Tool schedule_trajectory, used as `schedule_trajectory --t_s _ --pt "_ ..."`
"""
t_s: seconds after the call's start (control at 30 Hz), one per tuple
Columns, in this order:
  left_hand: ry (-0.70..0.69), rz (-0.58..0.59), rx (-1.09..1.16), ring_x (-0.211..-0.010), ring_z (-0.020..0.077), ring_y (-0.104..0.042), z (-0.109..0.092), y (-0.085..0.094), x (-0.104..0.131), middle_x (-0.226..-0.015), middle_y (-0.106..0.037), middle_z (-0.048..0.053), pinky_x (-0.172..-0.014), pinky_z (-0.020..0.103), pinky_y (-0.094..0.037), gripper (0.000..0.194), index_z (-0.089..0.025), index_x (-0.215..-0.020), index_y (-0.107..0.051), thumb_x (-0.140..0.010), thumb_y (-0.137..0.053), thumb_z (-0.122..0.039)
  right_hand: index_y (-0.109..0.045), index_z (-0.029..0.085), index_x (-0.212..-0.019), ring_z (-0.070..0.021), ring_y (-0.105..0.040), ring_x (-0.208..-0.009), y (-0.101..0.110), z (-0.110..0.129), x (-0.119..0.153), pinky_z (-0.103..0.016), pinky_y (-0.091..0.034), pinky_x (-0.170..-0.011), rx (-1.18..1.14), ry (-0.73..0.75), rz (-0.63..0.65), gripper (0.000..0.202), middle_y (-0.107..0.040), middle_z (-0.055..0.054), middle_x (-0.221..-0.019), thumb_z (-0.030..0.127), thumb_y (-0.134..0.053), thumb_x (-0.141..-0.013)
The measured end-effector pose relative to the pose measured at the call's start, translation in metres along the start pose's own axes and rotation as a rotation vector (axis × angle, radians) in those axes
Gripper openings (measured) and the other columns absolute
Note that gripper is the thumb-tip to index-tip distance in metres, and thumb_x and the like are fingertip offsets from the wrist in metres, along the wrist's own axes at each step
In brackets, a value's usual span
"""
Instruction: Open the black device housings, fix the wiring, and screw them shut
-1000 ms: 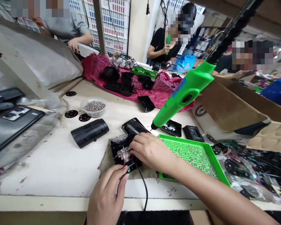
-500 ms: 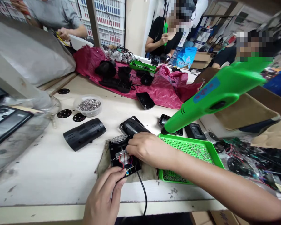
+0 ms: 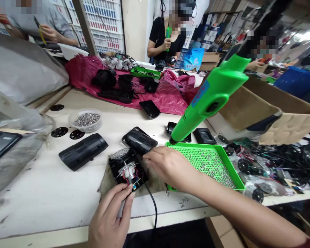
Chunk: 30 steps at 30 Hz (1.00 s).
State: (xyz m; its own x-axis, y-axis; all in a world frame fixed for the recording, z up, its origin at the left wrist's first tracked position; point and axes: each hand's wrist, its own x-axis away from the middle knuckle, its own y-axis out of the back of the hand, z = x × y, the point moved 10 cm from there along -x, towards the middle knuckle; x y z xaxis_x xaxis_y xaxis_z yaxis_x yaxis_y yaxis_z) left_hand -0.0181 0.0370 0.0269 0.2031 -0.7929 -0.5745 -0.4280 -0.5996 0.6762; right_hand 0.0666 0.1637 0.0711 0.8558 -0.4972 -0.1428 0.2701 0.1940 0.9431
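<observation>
A black plastic housing (image 3: 119,174) lies open on a cloth (image 3: 104,182), with a small motor (image 3: 129,170), coloured wires and a round metal grille showing. My left hand (image 3: 112,212) pinches its near edge, by a small board with a blue part. My right hand (image 3: 167,167) is just right of the housing, beside the green tray. Its fingers reach left, somewhat blurred and apart from the motor, and I see nothing held in them. A black cable (image 3: 153,203) runs from the housing over the table edge. Behind it lies a curved black shell (image 3: 141,141).
A green electric screwdriver (image 3: 198,106) hangs tip-down over a green tray (image 3: 237,172) of screws. Another black shell (image 3: 84,151) and a tub (image 3: 73,120) of small metal parts are left. Wires (image 3: 276,162) pile up right. Co-workers sit across the bench.
My right hand has drawn back rightward from the motor, uncovering it. My left hand still grips the housing. The view has shifted, and the screwdriver hangs more steeply.
</observation>
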Motion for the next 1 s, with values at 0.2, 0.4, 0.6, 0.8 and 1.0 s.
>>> schedule_trajectory --t_s 0.2,0.4,0.6,0.8,1.0 --pt "-0.067 -0.035 0.000 -0.092 0.0153 -0.063 -0.010 0.004 -0.004 -0.102 -0.064 0.006 -0.088 0.025 -0.047 0.016 -0.018 -0.106 -0.063 -0.089 -0.061 -0.016 -0.068 0.013 -0.087 -0.0193 -0.061 -0.076 -0.010 -0.001 0.020 -0.033 -0.045 -0.070 0.019 -0.126 0.043 0.020 -0.068 -0.006 -0.082 0.021 -0.051 -0.095" --pt "-0.089 -0.063 0.030 -0.089 0.0135 -0.063 -0.014 0.006 -0.007 -0.099 -0.065 0.007 -0.090 0.022 -0.045 0.014 -0.014 -0.102 -0.064 -0.088 -0.063 -0.013 -0.068 0.014 -0.085 -0.0183 -0.063 -0.074 -0.024 0.002 0.022 -0.032 -0.045 -0.067 -0.010 -0.150 0.062 0.022 -0.070 -0.007 -0.081 0.021 -0.049 -0.096" --pt "-0.093 -0.086 0.034 -0.087 0.0124 -0.062 -0.014 0.007 -0.010 -0.097 -0.065 0.007 -0.090 0.019 -0.043 0.011 -0.014 -0.099 -0.066 -0.090 -0.062 -0.017 -0.064 0.015 -0.095 -0.0189 -0.063 -0.076 -0.019 0.003 0.008 -0.032 -0.039 -0.063 0.078 -0.085 -0.011 0.015 -0.070 -0.005 -0.084 0.021 -0.051 -0.096" --pt "-0.022 -0.039 0.053 -0.091 0.0117 -0.062 -0.006 0.003 -0.007 -0.101 -0.064 0.005 -0.092 0.016 -0.042 0.014 -0.018 -0.103 -0.065 -0.090 -0.061 -0.020 -0.061 0.015 -0.089 -0.0173 -0.059 -0.070 -0.026 0.018 -0.022 -0.032 -0.029 -0.056 0.203 0.122 0.053 0.010 -0.067 -0.003 -0.080 0.014 -0.053 -0.093" --pt "0.063 -0.003 0.099 -0.091 0.0109 -0.064 0.003 0.000 -0.005 -0.100 -0.066 0.002 -0.091 0.014 -0.043 0.013 -0.022 -0.101 -0.066 -0.091 -0.059 -0.026 -0.063 0.014 -0.086 -0.0152 -0.054 -0.064 -0.035 0.025 -0.034 -0.032 -0.023 -0.053 0.214 0.223 0.205 0.012 -0.065 -0.003 -0.073 0.010 -0.054 -0.091"
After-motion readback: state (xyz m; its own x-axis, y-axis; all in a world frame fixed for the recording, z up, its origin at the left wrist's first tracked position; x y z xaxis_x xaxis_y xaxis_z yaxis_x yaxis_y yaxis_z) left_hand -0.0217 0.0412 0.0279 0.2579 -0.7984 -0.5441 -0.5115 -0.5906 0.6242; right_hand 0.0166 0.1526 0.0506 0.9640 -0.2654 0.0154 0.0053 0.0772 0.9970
